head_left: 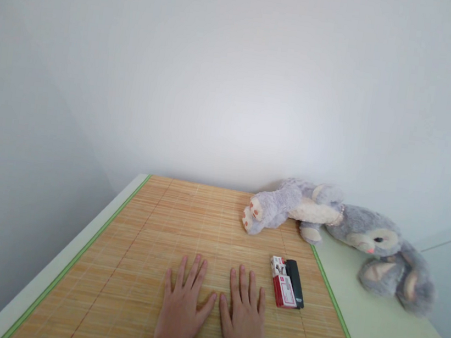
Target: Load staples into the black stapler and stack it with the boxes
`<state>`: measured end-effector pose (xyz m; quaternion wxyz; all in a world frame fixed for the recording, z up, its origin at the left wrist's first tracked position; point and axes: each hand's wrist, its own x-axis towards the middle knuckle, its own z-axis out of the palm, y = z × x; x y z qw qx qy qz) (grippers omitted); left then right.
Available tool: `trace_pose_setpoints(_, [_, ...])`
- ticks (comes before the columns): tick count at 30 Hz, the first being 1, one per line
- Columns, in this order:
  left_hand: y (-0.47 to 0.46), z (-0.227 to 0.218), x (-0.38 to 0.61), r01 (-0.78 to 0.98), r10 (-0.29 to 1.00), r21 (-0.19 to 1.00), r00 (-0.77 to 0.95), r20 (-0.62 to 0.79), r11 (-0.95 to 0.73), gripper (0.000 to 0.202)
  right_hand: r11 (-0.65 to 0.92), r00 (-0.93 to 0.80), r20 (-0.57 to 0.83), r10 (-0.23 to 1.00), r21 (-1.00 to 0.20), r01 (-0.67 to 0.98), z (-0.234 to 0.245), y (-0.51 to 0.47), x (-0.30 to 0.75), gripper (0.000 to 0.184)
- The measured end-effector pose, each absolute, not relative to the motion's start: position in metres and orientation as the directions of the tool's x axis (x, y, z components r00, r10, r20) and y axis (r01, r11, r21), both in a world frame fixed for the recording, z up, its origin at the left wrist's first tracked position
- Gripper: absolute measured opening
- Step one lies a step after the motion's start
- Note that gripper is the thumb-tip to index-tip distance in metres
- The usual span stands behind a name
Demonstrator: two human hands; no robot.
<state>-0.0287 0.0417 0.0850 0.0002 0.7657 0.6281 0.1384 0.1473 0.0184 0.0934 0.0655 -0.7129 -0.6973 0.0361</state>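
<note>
Two hands lay flat, palms down, on a bamboo mat [146, 269] that covered much of a pale desk [394, 335]. The left hand [179, 312] and the right hand [245, 327] had their fingers spread and pointing forward, the thumbs angled toward each other with a narrow gap between them. Just beyond the right hand's little finger, a small red-and-white box [284, 291], a smaller white box [278, 265] with a printed picture and a black stapler [294, 283] sat grouped together on the mat, the stapler along the boxes' right side. Farther back, a gray plush rabbit [315, 209] lay stretched near a white wall [229, 81], its feet on the mat, its head and long ears toward the right over the desk.
</note>
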Motion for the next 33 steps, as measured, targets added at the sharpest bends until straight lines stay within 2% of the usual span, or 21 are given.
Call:
trace_pose_setpoints(17, [0.043, 0.085, -0.031, 0.957, 0.974, 0.215, 0.165, 0.155, -0.196, 0.073, -0.015, 0.025, 0.063, 0.998, -0.14, 0.99, 0.086, 0.02, 0.149, 0.065])
trace_pose_setpoints(26, [0.047, 0.076, -0.034, 0.953, 0.978, 0.229, 0.176, 0.116, -0.198, 0.071, -0.044, 0.066, 0.13, 0.989, -0.167, 0.985, 0.05, 0.028, 0.15, 0.067])
trace_pose_setpoints(33, [0.045, 0.079, -0.035, 0.95, 0.978, 0.238, 0.179, 0.107, -0.2, 0.072, -0.059, 0.081, 0.126, 0.989, -0.17, 0.984, 0.053, 0.027, 0.149, 0.067])
